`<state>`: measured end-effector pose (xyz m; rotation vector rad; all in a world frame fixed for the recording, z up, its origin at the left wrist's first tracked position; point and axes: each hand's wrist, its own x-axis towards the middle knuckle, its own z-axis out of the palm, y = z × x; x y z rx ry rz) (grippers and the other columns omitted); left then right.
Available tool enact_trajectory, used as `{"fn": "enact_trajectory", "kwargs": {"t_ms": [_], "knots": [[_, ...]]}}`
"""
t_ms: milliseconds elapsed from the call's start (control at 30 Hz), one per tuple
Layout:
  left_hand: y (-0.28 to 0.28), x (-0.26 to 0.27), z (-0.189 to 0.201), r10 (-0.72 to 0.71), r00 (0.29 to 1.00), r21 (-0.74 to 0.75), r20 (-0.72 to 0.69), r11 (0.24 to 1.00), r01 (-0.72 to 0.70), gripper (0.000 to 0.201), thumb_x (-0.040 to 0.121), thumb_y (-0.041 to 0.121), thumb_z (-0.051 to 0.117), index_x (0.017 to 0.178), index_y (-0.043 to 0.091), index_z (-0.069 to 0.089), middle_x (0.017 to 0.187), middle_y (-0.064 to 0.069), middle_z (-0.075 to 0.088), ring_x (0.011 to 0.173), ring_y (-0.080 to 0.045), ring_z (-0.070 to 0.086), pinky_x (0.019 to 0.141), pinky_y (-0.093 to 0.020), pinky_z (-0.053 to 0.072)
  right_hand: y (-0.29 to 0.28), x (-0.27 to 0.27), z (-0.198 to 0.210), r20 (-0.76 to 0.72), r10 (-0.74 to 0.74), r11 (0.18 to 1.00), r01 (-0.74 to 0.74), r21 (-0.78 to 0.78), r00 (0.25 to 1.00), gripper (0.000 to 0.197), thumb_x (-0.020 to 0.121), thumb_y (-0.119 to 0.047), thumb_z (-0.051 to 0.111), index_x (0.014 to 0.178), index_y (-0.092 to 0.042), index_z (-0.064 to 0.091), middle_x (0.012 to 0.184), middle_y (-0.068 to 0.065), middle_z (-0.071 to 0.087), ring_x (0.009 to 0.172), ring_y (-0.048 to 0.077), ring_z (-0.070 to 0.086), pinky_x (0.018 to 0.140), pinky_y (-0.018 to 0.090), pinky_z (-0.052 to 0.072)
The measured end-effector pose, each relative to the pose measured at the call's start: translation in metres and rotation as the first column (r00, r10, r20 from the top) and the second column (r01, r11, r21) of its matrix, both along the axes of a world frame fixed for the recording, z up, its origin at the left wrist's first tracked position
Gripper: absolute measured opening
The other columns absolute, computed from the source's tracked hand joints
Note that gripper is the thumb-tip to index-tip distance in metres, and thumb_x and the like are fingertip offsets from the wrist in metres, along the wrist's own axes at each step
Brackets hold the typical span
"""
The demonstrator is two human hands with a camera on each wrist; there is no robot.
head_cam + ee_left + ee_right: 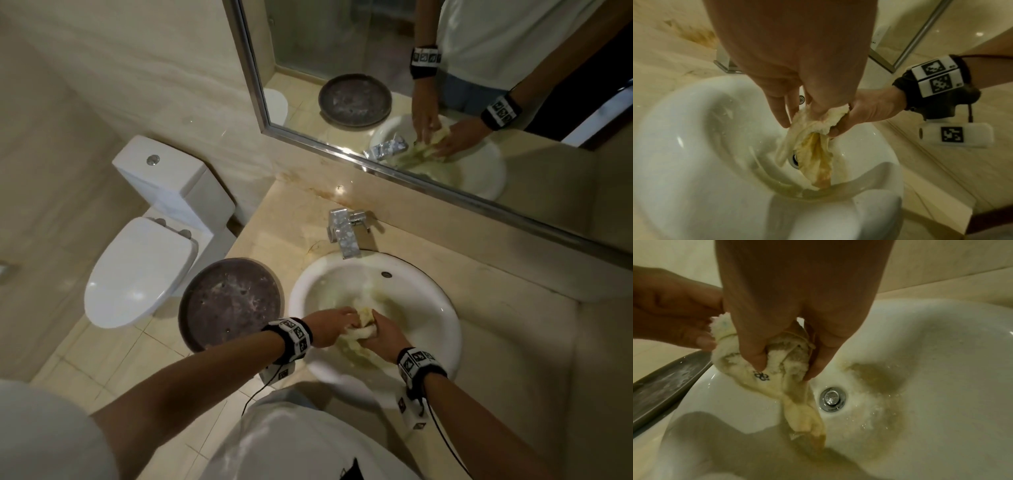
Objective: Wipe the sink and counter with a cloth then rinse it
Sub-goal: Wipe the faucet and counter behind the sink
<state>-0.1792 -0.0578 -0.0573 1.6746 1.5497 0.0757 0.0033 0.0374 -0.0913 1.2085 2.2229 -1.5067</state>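
A wet, yellow-stained white cloth (pixel 362 325) is bunched between both hands over the white sink (pixel 442 308). My left hand (pixel 334 325) grips its left end and my right hand (pixel 380 334) grips its right part. In the left wrist view the cloth (pixel 816 151) hangs down toward the drain (pixel 794 160) from my left hand (pixel 809 104), with my right hand (pixel 863 112) pinching it beside. In the right wrist view my right hand (pixel 785 356) squeezes the cloth (pixel 777 369) and my left hand (pixel 684 318) holds its end. Yellowish water lies in the basin near the drain (pixel 832 399).
A chrome tap (pixel 346 233) stands behind the sink on the beige counter (pixel 513 325). A dark round tray (pixel 229 303) sits on the counter's left part. A white toilet (pixel 147 260) is at the left, and a mirror (pixel 428 85) hangs above.
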Motion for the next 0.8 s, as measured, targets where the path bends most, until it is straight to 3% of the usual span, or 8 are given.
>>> {"fn": "enact_trajectory", "kwargs": {"t_ms": [133,233,333,400,500,567,633,800], "knots": [[0.012,0.009,-0.005,0.137,0.99,-0.075,0.015,0.988,-0.135,0.029,0.095,0.011,0.052,0.124,0.012,0.05,0.126,-0.013,0.054,0.101,-0.032,0.058,0.087,-0.043,0.048,0.004,0.011,0.001,-0.051,-0.159,0.987,0.158,-0.021,0.986,0.041,0.07,-0.011,0.077,0.106,-0.016,0.058,0.099,0.001,0.066,0.091,0.023,0.064,0.072,0.031,0.055],[0.02,0.016,-0.017,0.344,0.937,-0.231,0.05,0.917,-0.325,0.053,0.091,0.032,0.065,0.134,0.009,0.041,0.128,-0.014,0.056,0.105,-0.03,0.06,0.088,-0.042,0.051,0.012,0.014,0.005,-0.075,-0.27,0.96,0.263,-0.093,0.96,0.05,0.068,-0.008,0.082,0.111,-0.018,0.058,0.102,-0.001,0.067,0.093,0.02,0.065,0.071,0.022,0.052],[0.031,0.017,-0.017,0.712,0.674,-0.512,0.195,0.661,-0.549,0.053,0.088,0.03,0.064,0.134,0.007,0.051,0.128,-0.016,0.06,0.106,-0.03,0.06,0.089,-0.041,0.05,0.017,0.019,0.016,-0.131,-0.363,0.918,0.33,-0.218,0.923,0.055,0.067,-0.014,0.091,0.114,-0.016,0.062,0.106,0.001,0.07,0.097,0.018,0.067,0.076,0.022,0.055],[0.038,0.016,-0.014,0.795,0.543,-0.597,0.271,0.581,-0.553,0.037,0.092,0.032,0.056,0.116,0.004,0.063,0.117,-0.015,0.064,0.103,-0.03,0.062,0.093,-0.04,0.05,0.016,0.023,0.022,-0.139,-0.419,0.877,0.361,-0.317,0.897,0.052,0.071,-0.014,0.091,0.115,-0.013,0.063,0.109,0.003,0.072,0.099,0.019,0.069,0.076,0.023,0.058],[0.043,0.021,-0.003,0.952,0.206,-0.805,0.227,0.302,-0.51,0.026,0.093,0.033,0.06,0.106,0.01,0.058,0.104,-0.008,0.06,0.089,-0.022,0.062,0.085,-0.036,0.054,0.013,0.023,0.019,-0.129,-0.469,0.84,0.396,-0.371,0.874,0.051,0.071,-0.008,0.089,0.116,-0.009,0.065,0.11,0.01,0.072,0.1,0.024,0.068,0.076,0.029,0.059],[0.047,0.023,-0.004,0.953,0.221,-0.834,0.206,0.289,-0.471,0.031,0.092,0.036,0.062,0.113,0.014,0.056,0.111,-0.006,0.059,0.094,-0.021,0.061,0.088,-0.037,0.055,0.011,0.02,0.018,-0.127,-0.488,0.825,0.408,-0.39,0.864,0.049,0.069,-0.004,0.088,0.113,-0.009,0.067,0.11,0.013,0.071,0.101,0.03,0.068,0.075,0.037,0.059],[0.046,0.026,-0.005,0.929,0.278,-0.815,0.244,0.352,-0.461,0.029,0.095,0.034,0.06,0.118,0.018,0.055,0.121,-0.007,0.058,0.098,-0.02,0.061,0.089,-0.038,0.056,0.01,0.015,0.02,-0.125,-0.503,0.805,0.411,-0.428,0.855,0.042,0.07,-0.002,0.086,0.107,-0.004,0.066,0.104,0.016,0.07,0.093,0.029,0.067,0.07,0.039,0.059],[0.046,0.029,0.006,0.949,0.194,-0.879,0.249,0.305,-0.367,0.021,0.094,0.031,0.051,0.097,0.011,0.059,0.079,-0.004,0.064,0.068,-0.017,0.061,0.064,-0.029,0.053,0.011,0.007,0.028,-0.146,-0.493,0.786,0.367,-0.498,0.858,0.042,0.067,-0.001,0.086,0.102,-0.001,0.063,0.095,0.01,0.068,0.087,0.027,0.067,0.071,0.042,0.059]]}}
